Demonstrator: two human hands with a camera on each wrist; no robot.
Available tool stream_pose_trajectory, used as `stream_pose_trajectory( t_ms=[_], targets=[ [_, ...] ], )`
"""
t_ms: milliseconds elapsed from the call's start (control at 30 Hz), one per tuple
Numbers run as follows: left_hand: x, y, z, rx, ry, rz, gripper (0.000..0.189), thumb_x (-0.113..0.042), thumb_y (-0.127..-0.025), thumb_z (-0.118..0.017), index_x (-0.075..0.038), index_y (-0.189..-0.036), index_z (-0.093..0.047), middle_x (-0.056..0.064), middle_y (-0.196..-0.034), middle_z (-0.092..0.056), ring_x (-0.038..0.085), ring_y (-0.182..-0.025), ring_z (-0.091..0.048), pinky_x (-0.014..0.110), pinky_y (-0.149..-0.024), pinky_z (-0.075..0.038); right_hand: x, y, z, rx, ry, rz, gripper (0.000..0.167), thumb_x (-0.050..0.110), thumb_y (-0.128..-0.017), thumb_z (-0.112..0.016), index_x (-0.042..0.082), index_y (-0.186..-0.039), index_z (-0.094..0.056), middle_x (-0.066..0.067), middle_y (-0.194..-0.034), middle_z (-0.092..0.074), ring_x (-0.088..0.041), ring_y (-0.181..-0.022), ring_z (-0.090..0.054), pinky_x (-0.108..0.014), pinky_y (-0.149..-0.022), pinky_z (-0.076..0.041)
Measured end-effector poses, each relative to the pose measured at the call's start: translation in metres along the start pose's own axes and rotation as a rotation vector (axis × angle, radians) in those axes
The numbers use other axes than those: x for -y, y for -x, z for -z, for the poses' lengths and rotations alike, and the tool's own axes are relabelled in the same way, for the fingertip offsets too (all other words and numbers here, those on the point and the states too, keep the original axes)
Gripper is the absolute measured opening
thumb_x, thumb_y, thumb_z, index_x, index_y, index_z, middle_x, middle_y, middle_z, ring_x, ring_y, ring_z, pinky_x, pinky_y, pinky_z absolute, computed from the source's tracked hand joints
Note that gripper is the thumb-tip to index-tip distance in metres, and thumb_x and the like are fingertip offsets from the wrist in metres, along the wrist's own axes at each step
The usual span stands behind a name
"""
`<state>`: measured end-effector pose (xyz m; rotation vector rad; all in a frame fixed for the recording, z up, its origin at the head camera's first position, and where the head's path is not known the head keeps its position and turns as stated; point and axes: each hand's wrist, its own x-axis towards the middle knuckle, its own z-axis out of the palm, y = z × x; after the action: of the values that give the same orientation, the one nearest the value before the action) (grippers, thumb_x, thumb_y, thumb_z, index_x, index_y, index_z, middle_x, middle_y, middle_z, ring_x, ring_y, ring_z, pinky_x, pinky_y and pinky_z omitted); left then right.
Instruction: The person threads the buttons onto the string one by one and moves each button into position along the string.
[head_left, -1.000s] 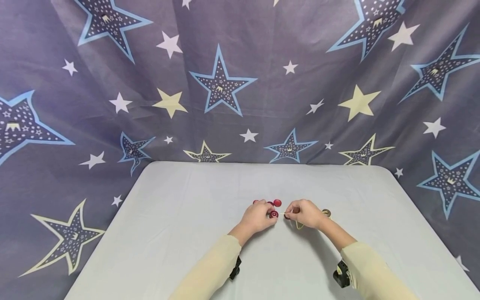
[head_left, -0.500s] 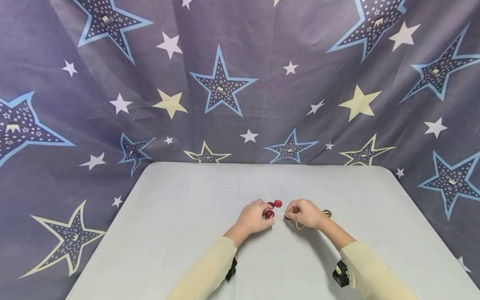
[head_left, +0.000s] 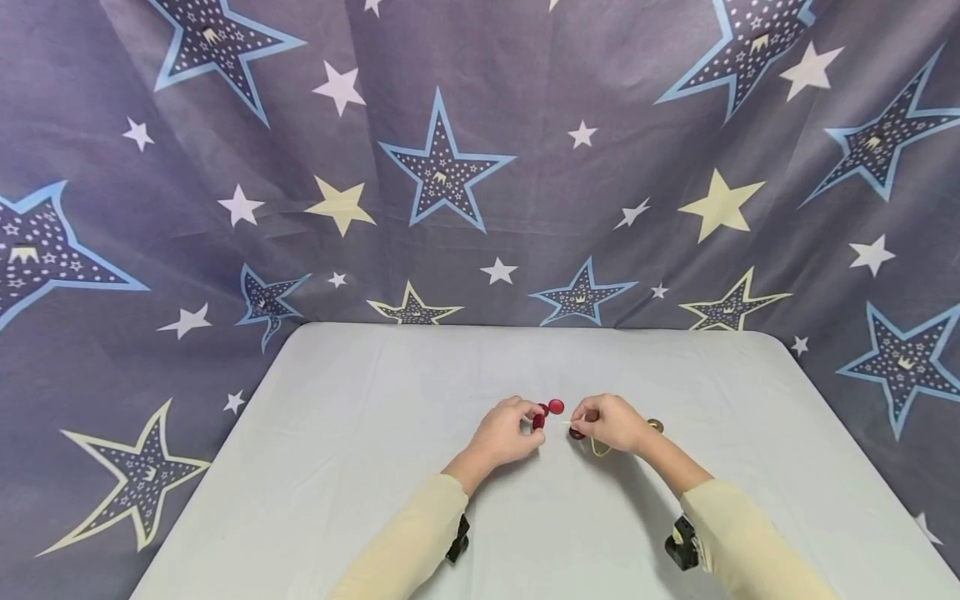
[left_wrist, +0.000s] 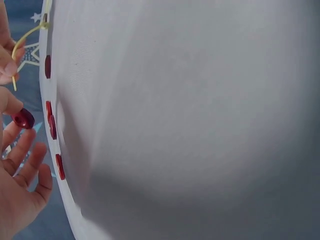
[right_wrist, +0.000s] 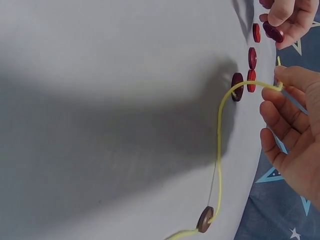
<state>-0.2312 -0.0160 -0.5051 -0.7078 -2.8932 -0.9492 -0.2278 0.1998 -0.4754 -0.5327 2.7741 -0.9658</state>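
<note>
My left hand (head_left: 501, 435) pinches a dark red button (left_wrist: 23, 119) between thumb and fingertip, held above the table; a hole shows in its face. The other left fingers are spread loosely. A short gap to the right, my right hand (head_left: 615, 425) pinches a yellow cord (right_wrist: 219, 135) near its end, and a short tip juts out towards the left hand. Further along, the cord passes through a brown button (right_wrist: 205, 220) lying on the table. A darker maroon button (right_wrist: 237, 87) lies below the right hand.
Several red buttons lie close by on the white table (head_left: 375, 500), among them a bright red button (head_left: 556, 407) just beyond the hands. A star-patterned curtain (head_left: 480, 167) hangs behind the table and along its sides.
My left hand has drawn slightly left, away from the cord tip, and the button in its fingers has turned from face-on to more edge-on. The right hand has hardly moved.
</note>
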Motion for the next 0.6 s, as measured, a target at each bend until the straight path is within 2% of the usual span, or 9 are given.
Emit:
stream_pose_trajectory(
  t_ms=[133,300,400,600],
  targets=[
    [0.001,0.001,0.001,0.002,0.112,0.024,0.033,-0.020,-0.077,-0.064,-0.013,-0.109,-0.067,-0.001,-0.100,-0.065,0.014,-0.091,-0.057,0.027,-0.081,-0.047,0.003,-0.001,0.000,-0.003,-0.004,0.006,0.007,0.016,-0.086,-0.065,0.012,-0.082,-0.068,0.005,-0.061,-0.057,-0.007,-0.054,-0.046,-0.022,-0.052,-0.039],
    [0.004,0.002,-0.001,-0.012,0.330,0.063,0.033,-0.010,-0.078,-0.062,-0.006,-0.111,-0.065,0.004,-0.107,-0.066,0.018,-0.094,-0.060,0.030,-0.083,-0.049,0.006,-0.001,0.000,-0.001,-0.021,0.013,0.006,0.014,-0.086,-0.065,0.011,-0.082,-0.068,0.004,-0.061,-0.057,-0.007,-0.054,-0.046,-0.023,-0.052,-0.039],
    [0.005,0.003,-0.002,-0.032,0.441,0.057,0.032,-0.004,-0.079,-0.062,-0.002,-0.110,-0.065,0.009,-0.108,-0.067,0.023,-0.094,-0.061,0.033,-0.083,-0.049,0.007,-0.001,0.000,-0.001,-0.036,0.015,0.006,0.014,-0.086,-0.064,0.010,-0.082,-0.068,0.003,-0.061,-0.056,-0.007,-0.054,-0.046,-0.023,-0.052,-0.040],
    [0.010,0.003,-0.004,-0.027,0.549,0.084,0.032,-0.005,-0.079,-0.061,-0.006,-0.111,-0.065,0.008,-0.108,-0.067,0.020,-0.093,-0.060,0.027,-0.079,-0.049,0.011,-0.001,-0.001,-0.025,-0.032,0.025,0.005,0.014,-0.086,-0.065,0.011,-0.083,-0.068,0.004,-0.061,-0.055,-0.006,-0.054,-0.046,-0.022,-0.053,-0.040]
  ],
)
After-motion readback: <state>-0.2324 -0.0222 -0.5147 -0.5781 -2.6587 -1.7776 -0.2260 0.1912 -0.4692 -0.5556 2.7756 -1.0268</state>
